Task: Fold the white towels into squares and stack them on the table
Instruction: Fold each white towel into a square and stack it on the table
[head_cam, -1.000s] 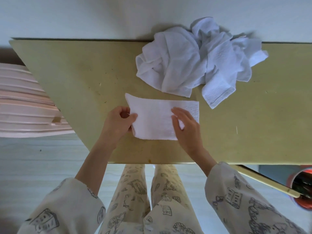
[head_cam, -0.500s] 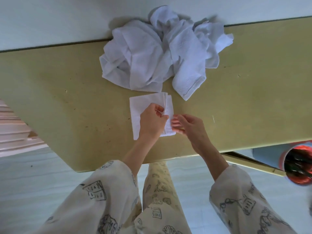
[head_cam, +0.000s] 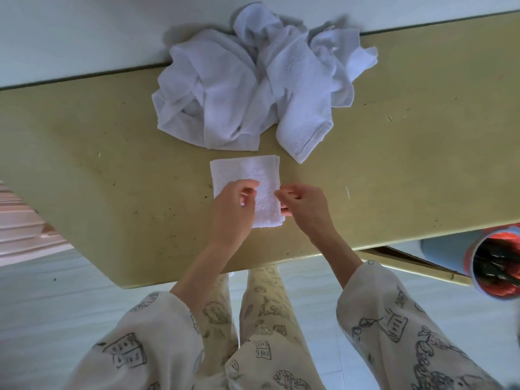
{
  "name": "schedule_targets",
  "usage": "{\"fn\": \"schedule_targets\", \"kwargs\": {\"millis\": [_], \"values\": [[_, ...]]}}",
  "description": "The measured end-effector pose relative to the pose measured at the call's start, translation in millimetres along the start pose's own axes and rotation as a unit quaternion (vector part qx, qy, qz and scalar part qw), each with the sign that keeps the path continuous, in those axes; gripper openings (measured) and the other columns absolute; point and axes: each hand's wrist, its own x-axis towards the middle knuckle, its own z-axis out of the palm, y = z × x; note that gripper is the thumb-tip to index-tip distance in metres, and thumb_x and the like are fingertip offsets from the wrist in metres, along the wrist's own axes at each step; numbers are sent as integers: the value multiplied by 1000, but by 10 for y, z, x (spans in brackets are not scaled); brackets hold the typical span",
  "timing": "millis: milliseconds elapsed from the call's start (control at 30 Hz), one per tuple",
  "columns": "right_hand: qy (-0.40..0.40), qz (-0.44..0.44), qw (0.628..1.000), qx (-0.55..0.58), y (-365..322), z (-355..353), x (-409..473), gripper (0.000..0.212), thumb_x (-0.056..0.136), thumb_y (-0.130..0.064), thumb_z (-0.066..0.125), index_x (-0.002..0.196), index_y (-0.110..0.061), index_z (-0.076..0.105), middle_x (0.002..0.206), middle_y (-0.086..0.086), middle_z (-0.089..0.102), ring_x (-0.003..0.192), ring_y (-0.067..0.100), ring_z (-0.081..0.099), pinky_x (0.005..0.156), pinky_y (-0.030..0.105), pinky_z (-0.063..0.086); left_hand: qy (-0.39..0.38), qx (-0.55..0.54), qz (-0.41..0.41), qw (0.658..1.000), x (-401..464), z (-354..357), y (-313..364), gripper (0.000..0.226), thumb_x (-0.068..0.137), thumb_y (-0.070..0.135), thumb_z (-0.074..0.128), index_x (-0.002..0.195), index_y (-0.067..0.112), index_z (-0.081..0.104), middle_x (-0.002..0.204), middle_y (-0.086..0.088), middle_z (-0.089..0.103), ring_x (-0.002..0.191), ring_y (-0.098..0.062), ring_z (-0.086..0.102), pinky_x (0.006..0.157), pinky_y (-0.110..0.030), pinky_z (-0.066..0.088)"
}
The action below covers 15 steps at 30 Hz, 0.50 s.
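A small white towel [head_cam: 249, 175], folded into a near square, lies on the yellow-green table [head_cam: 84, 164] in front of me. My left hand [head_cam: 235, 208] rests on its near left part with the fingers loosely curled. At the towel's right edge my right hand [head_cam: 302, 202] pinches the folded layers, thumb on top and fingertips at the edge. A crumpled pile of white towels [head_cam: 247, 88] sits behind the folded one, against the wall.
The table's near edge runs just below my hands, with my patterned trousers and a pale floor under it. A red and blue bin [head_cam: 495, 263] stands at the lower right. A pink ribbed object [head_cam: 19, 226] is at the left.
The long folded strip has been folded over from left to right into a small square. My left hand came across onto it, and my right hand moved to its right edge.
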Motion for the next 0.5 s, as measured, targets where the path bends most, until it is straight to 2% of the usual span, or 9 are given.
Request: {"fn": "schedule_targets", "kwargs": {"millis": [133, 367, 500], "values": [[17, -10, 998, -61, -74, 47, 27, 23, 86, -16, 60, 105, -5, 67, 92, 6, 69, 82, 25, 68, 83, 43, 54, 17, 53, 9, 998, -83, -206, -194, 24, 94, 10, 48, 114, 14, 59, 101, 2, 55, 75, -2, 51, 67, -5, 42], [35, -52, 991, -119, -86, 53, 36, 16, 91, -19, 53, 101, -11, 63, 84, -5, 60, 83, 22, 64, 81, 43, 53, -23, 27, 1, 999, -210, -225, -307, 25, 94, 13, 49, 117, 17, 58, 105, 3, 52, 84, -4, 52, 75, -5, 42], [45, -70, 987, -135, -103, 54, 41, 19, 92, -19, 52, 105, -10, 62, 85, -6, 58, 80, 15, 57, 79, 33, 50, -64, 25, 21, 997, -241, -198, -319, 26, 93, 9, 49, 118, 14, 57, 107, 5, 49, 88, -10, 53, 81, -12, 44]]}}
